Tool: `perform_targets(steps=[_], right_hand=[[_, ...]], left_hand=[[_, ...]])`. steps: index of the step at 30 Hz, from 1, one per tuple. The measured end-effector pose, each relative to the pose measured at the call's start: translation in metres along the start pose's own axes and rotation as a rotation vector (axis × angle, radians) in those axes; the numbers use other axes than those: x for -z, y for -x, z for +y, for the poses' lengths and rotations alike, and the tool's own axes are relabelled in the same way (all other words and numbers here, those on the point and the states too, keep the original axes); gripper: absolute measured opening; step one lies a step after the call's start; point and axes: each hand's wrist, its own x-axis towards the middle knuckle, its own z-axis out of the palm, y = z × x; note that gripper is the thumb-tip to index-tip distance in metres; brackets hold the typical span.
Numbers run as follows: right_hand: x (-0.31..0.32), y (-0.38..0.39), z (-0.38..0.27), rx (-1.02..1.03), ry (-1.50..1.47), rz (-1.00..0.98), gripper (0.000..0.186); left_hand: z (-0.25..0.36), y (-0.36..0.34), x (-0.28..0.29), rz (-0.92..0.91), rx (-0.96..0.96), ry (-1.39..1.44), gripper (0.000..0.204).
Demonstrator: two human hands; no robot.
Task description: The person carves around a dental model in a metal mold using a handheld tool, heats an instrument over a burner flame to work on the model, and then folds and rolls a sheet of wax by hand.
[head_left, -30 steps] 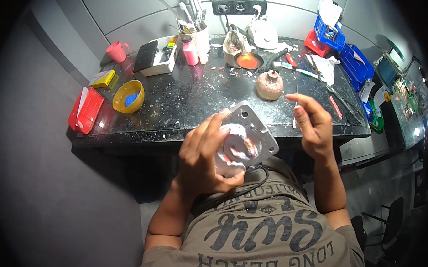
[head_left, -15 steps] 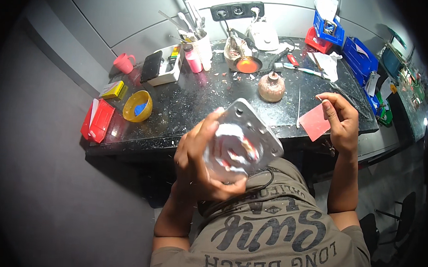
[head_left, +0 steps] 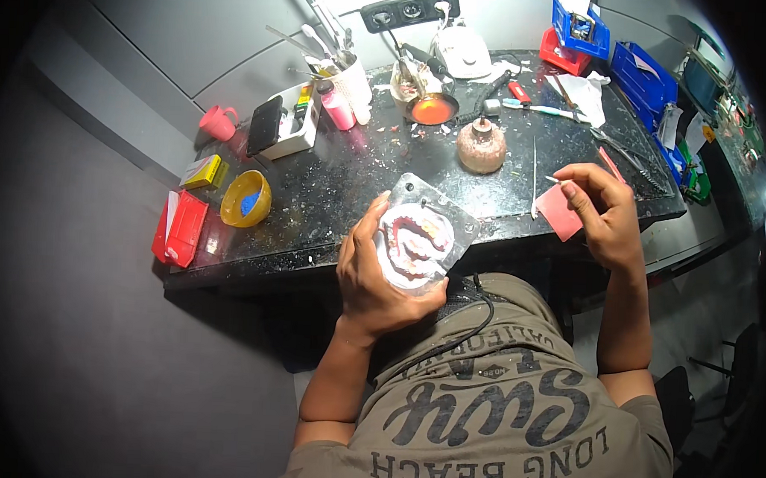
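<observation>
My left hand (head_left: 377, 277) grips a metal dental flask half (head_left: 462, 218) by its near side, fingers and thumb around the edges. White plaster (head_left: 394, 269) fills it, with a horseshoe-shaped reddish and pale dental arch (head_left: 422, 232) facing up. My right hand (head_left: 605, 213) is closed in a pinch on a thin instrument, whose pale tip (head_left: 553, 179) points left. Beside those fingers, at the table's front edge, is a pink wax sheet (head_left: 560, 213); whether the hand touches it I cannot tell. A slim metal rod (head_left: 535, 177) lies just left of it.
A round spirit burner (head_left: 481, 148) stands mid-table, behind it a pan of orange-red material (head_left: 431, 109). Leftward are a yellow bowl (head_left: 255, 221) with blue contents, a red tray (head_left: 191, 222), a pink bottle (head_left: 337, 109) and a pink mug (head_left: 218, 122). Blue bins (head_left: 642, 84) stand right.
The flask half has been lowered and steadied, and its plaster face shows clearly where it was blurred. My right hand has shifted slightly, still pinching the instrument. The whole view has tilted a little.
</observation>
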Motion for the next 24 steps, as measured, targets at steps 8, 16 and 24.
perform_targets(steps=[8,16,24], right_hand=[[0.013,-0.004,0.007,0.077,0.121,0.065,0.014],[0.096,-0.009,0.047,-0.055,0.409,0.292,0.013],[0.136,0.0,0.075,-0.18,0.517,0.384,0.016]], left_hand=[[-0.013,-0.005,0.003,-0.057,0.17,0.067,0.112],[-0.076,-0.033,0.029,-0.316,0.297,0.349,0.123],[-0.092,-0.058,0.055,-0.401,0.321,0.271,0.119]])
